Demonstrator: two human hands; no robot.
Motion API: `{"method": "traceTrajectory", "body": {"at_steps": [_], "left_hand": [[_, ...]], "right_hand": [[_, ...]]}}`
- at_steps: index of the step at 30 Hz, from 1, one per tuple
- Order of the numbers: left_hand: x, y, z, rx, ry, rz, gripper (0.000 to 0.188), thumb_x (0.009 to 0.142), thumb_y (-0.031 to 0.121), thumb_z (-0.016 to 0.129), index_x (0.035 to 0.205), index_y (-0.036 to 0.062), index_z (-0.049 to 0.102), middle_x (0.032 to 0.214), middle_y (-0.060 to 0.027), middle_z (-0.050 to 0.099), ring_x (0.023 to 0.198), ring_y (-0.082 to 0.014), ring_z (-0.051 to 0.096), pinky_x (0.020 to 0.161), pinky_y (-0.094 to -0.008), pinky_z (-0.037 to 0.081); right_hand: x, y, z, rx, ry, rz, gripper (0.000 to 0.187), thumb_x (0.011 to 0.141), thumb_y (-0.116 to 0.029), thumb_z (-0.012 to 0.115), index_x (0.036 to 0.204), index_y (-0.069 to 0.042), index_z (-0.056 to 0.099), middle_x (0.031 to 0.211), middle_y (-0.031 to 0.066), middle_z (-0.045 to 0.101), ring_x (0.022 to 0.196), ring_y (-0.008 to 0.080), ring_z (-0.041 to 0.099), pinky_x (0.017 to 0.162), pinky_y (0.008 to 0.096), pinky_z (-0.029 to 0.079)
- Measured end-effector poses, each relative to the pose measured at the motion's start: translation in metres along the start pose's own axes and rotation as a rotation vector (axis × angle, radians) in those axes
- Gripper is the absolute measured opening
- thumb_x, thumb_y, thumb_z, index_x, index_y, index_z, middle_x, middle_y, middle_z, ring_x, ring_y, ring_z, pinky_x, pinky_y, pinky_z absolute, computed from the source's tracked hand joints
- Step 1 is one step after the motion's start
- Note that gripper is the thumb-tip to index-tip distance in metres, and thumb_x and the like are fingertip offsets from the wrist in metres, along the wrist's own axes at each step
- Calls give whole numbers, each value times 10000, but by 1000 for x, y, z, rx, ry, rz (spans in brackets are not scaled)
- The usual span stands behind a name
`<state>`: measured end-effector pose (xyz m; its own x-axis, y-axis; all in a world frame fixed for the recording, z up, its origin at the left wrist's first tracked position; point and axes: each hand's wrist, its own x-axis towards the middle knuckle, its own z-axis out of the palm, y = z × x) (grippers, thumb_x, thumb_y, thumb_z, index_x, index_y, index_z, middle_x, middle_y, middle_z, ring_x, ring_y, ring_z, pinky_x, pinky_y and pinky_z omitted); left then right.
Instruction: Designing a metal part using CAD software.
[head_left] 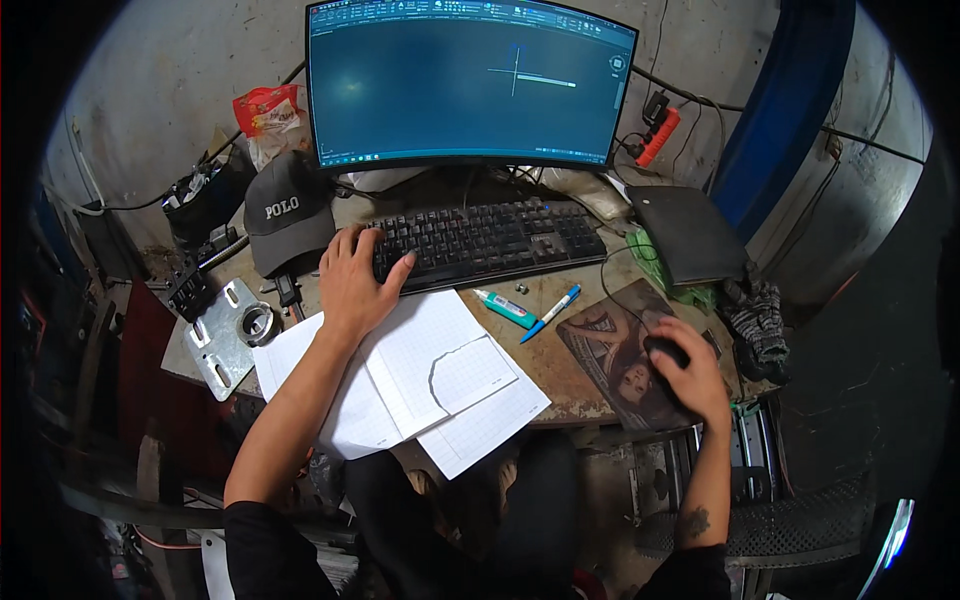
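My left hand (357,275) rests on the left end of a black keyboard (490,243), its fingers spread over the keys and the thumb along the front edge. My right hand (690,370) is curved over a dark computer mouse (667,351) on a picture-printed mouse pad (612,345). White sheets of grid paper (480,430), one with a torn edge, lie under my left forearm and in front of the keyboard. Behind the keyboard stands a curved monitor (430,90) showing a dark drawing window with a few thin lines near a crosshair.
Between paper and mouse pad lie a teal correction pen (508,310) and a blue-and-white pen (550,314). At left are a grey cap (290,225), a slotted metal plate (218,345) and a metal ring (258,324). A black laptop-like slab (690,235) and grey knitted gloves (758,320) sit at right.
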<state>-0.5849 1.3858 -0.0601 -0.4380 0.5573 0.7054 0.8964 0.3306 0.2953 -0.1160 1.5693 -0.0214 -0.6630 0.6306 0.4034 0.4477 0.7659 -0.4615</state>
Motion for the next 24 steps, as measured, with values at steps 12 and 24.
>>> {"method": "traceTrajectory", "body": {"at_steps": [12, 24], "left_hand": [[0, -4, -2, 29, -44, -54, 585, 955, 540, 749, 1291, 66, 684, 1390, -192, 628, 1369, -394, 549, 1136, -521, 424], [-5, -6, -3, -5, 27, -3, 562, 950, 514, 760, 1281, 68, 677, 1381, -180, 628, 1351, -391, 555, 1118, -513, 433]], "right_hand": [[68, -38, 26, -74, 34, -172, 437, 901, -173, 787, 1302, -22, 699, 1464, 204, 643, 1385, 401, 585, 1179, 454, 449], [219, -61, 153, -201, -146, -107, 797, 959, -784, 618, 1473, -179, 681, 1723, 241, 380, 1639, 480, 224, 1314, 642, 172]]}}
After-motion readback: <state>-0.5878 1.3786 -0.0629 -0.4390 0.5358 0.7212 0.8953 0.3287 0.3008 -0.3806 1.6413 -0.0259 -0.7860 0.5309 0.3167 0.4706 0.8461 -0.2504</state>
